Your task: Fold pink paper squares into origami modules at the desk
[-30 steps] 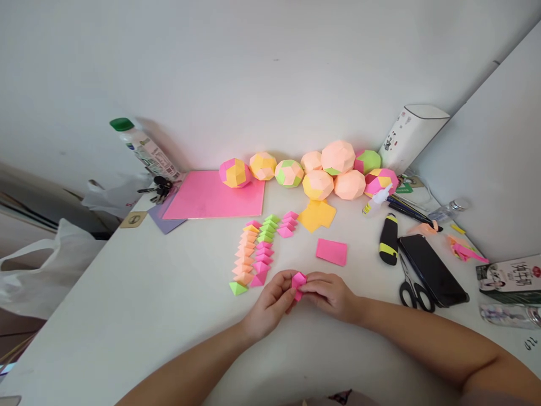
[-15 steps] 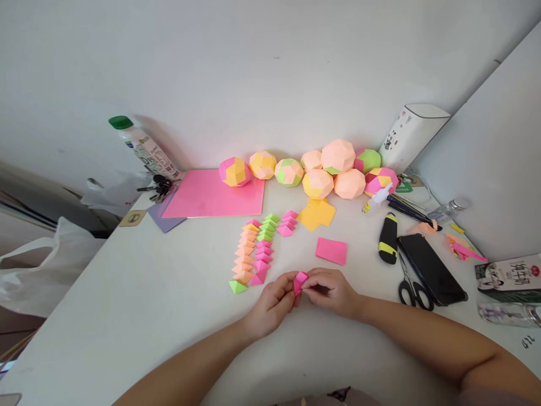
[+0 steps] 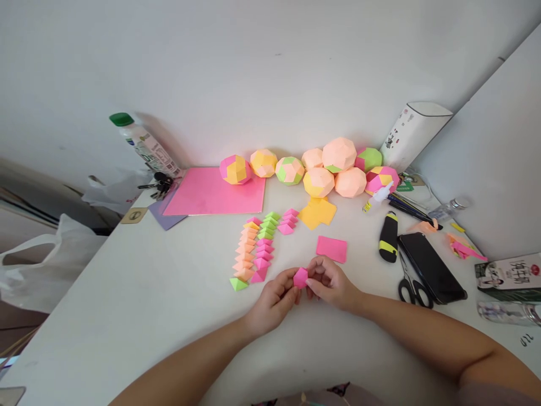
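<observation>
A small folded piece of pink paper is held between both hands above the near part of the table. My left hand pinches its left side with thumb and fingers. On its right edge, the thumb and fingers of my right hand close as well. Just beyond lies a stack of pink paper. Rows of folded paper pieces stand to the left: peach ones, green ones and pink ones. Behind the stack are yellow paper sheets.
Faceted paper balls line the wall, one on a pink board. At right lie a glue bottle, a black-and-yellow cutter, scissors and a phone. A green-capped bottle stands back left.
The pink paper piece now shows a wider, many-sided face toward me. My right hand has shifted slightly, its fingers raised and curled behind the piece. My left hand keeps its grip.
</observation>
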`<action>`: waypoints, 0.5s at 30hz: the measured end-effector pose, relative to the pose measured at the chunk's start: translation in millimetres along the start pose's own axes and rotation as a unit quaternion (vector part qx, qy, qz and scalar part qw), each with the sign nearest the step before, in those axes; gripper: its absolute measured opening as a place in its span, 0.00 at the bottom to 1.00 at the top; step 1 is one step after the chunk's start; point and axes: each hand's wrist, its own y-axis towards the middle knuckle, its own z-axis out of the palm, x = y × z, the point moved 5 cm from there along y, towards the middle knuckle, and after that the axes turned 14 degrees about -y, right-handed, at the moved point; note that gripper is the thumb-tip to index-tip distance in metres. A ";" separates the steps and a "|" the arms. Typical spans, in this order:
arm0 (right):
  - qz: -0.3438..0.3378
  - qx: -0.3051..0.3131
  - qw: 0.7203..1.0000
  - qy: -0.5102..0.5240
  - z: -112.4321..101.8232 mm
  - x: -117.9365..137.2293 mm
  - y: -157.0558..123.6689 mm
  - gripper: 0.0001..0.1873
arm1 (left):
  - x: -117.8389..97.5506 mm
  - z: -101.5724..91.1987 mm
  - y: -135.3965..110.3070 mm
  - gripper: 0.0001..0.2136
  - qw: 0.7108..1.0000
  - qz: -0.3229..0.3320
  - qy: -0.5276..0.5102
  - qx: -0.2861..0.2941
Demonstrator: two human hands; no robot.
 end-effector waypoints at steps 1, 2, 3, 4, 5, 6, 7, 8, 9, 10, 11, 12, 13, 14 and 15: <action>-0.002 -0.004 1.000 0.003 -0.1 1.2 0.2 0.16 | 0.4 -0.5 -0.1 0.18 1.000 0.002 0.000 -0.003; -0.003 -0.005 1.000 -0.004 0.3 2.1 0.4 0.19 | 0.9 -1.0 -0.3 0.18 1.000 0.005 0.002 -0.007; -0.003 -0.003 1.000 -0.018 1.0 2.7 0.7 0.21 | 1.5 -1.4 -0.5 0.18 1.000 0.009 0.007 -0.010; -0.002 -0.002 0.999 -0.037 1.6 3.0 1.0 0.20 | 2.2 -1.4 -0.7 0.18 1.000 0.011 0.013 -0.011; -0.001 0.002 0.998 -0.056 2.4 3.1 1.3 0.18 | 2.9 -0.9 -0.8 0.17 1.000 0.015 0.019 -0.008; 0.001 0.007 0.997 -0.075 3.2 2.8 1.6 0.14 | 3.2 -0.6 -1.0 0.16 0.999 0.022 0.026 -0.008; 0.001 0.010 0.996 -0.092 3.6 2.6 1.9 0.11 | 3.4 -0.4 -1.1 0.16 0.999 0.030 0.034 -0.008; 0.000 0.011 0.994 -0.108 3.7 2.6 2.2 0.09 | 3.4 -0.1 -1.1 0.16 0.998 0.038 0.040 -0.008; -0.006 0.011 0.992 -0.127 3.6 2.8 2.6 0.08 | 3.3 0.2 -1.1 0.16 0.998 0.045 0.046 -0.008; -0.018 0.011 0.988 -0.151 3.6 3.6 3.0 0.06 | 3.2 0.5 -0.9 0.16 0.997 0.051 0.051 -0.006; -0.037 0.009 0.984 -0.174 3.5 5.0 3.4 0.05 | 3.0 0.8 -0.8 0.16 0.997 0.055 0.056 -0.005; -0.060 0.006 0.979 -0.194 3.4 6.8 3.6 0.03 | 2.9 1.1 -0.6 0.16 0.996 0.057 0.064 -0.002; -0.084 0.003 0.974 -0.209 3.5 8.6 3.6 0.02 | 2.6 1.4 -0.4 0.16 0.995 0.059 0.074 0.000; -0.105 -0.001 0.970 -0.219 3.7 10.1 3.4 0.01 | 2.2 1.6 -0.2 0.15 0.994 0.062 0.086 0.002; -0.122 -0.005 0.967 -0.223 3.7 11.2 3.1 0.02 | 1.7 1.9 -0.1 0.15 0.993 0.065 0.100 0.005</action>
